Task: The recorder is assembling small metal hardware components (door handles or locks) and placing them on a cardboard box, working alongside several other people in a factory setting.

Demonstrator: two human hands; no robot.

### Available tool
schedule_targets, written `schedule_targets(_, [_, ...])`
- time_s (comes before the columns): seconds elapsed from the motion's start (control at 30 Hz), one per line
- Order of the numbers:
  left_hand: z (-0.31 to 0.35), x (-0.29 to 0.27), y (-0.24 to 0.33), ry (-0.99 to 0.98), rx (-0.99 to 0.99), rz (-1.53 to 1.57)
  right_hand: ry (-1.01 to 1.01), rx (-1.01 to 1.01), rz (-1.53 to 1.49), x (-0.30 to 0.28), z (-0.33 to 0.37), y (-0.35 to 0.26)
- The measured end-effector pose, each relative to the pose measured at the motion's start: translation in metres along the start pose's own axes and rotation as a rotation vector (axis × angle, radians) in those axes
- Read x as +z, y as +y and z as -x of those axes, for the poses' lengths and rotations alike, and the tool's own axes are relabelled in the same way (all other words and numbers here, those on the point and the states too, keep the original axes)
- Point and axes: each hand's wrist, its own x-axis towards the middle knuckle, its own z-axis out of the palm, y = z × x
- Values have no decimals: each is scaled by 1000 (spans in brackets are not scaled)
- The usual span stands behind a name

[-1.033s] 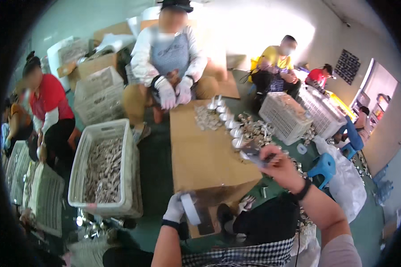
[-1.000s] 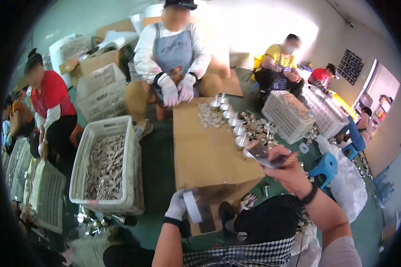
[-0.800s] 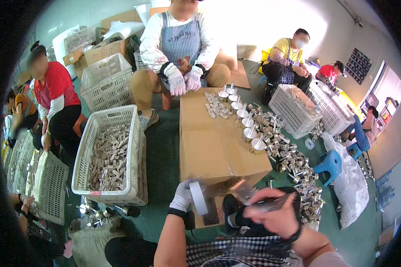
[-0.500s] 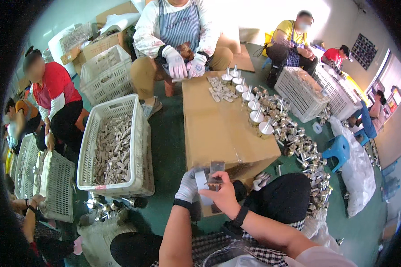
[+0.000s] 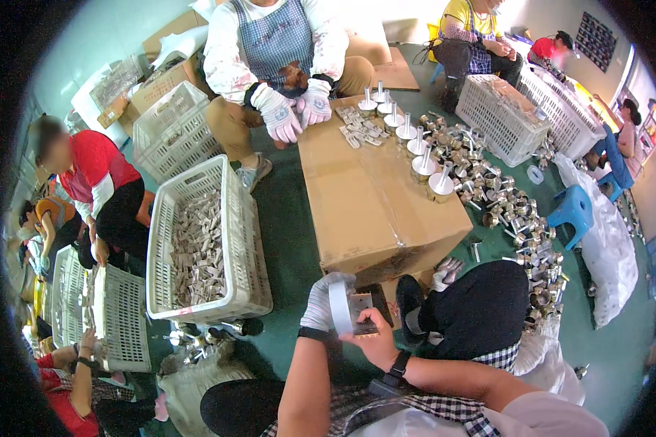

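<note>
My left hand [image 5: 318, 303], in a pale work glove, grips a white-rimmed roll that looks like tape [image 5: 338, 309], held upright over my lap. My bare right hand [image 5: 377, 344], with a dark band at the wrist, has its fingers closed at the roll's right side, by a dark, shiny flat piece [image 5: 363, 304]. Whether that piece is part of the roll I cannot tell. Just beyond both hands stands a brown cardboard box [image 5: 364, 207]. Along its right edge is a row of round metal parts with upright stems [image 5: 418, 146], beside a small heap of flat pale pieces [image 5: 361, 125].
A white crate [image 5: 259, 280] full of small flat pieces stands left of the box. Metal parts [image 5: 521, 229] cover the floor to the right, near a blue stool [image 5: 572, 213]. Across the box sits a co-worker with gloved hands [image 5: 288, 115]. Other people work beside crates.
The view has shifted, so the box and crates sit elsewhere in the picture. My right hand has moved lower along the roll. The co-worker's gloved hands have changed pose.
</note>
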Motion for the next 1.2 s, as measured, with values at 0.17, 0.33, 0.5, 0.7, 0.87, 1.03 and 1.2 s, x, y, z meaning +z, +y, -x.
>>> schedule_targets(0.17, [-8,-21,0,-44,-27,-48,-14,-12,31,2,-1,10])
schedule_targets(0.33, [-13,-20,-5,50,-83,-4,-18,30,-1,2,-4,14])
schedule_targets(0.5, [-14,-11,-6,1,-84,19,-17,85,10,2,-4,29])
schedule_targets(0.7, [-12,-16,-8,19,-53,12,-63,205,-129,3,-1,11])
schedule_targets(0.87, [-22,-29,-12,3,-58,71,-58,104,-93,3,-3,53])
schedule_targets(1.03, [-12,-5,-12,36,-18,-133,12,201,12,-44,-20,-1])
schedule_targets(1.2, [1,-32,-1,-38,83,33,44,-323,54,-121,-95,-135])
